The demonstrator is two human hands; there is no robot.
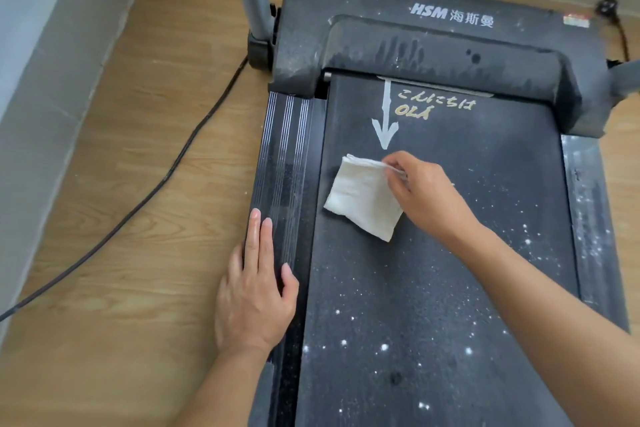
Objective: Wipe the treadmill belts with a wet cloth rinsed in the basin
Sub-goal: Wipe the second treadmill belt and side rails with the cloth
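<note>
Left hand flat, fingers straight, on side rail; right hand pinches folded cloth lying on dusty belt nr arrow. Best w/ cloth pressed flat, overlapping strokes

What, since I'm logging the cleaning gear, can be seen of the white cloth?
The white cloth is folded into a layered, rough square of soft-looking fabric. It lies flat, turned askew, on the dusty black belt just below the painted arrow. The right hand pinches its upper right edge; nothing else touches it.
</note>
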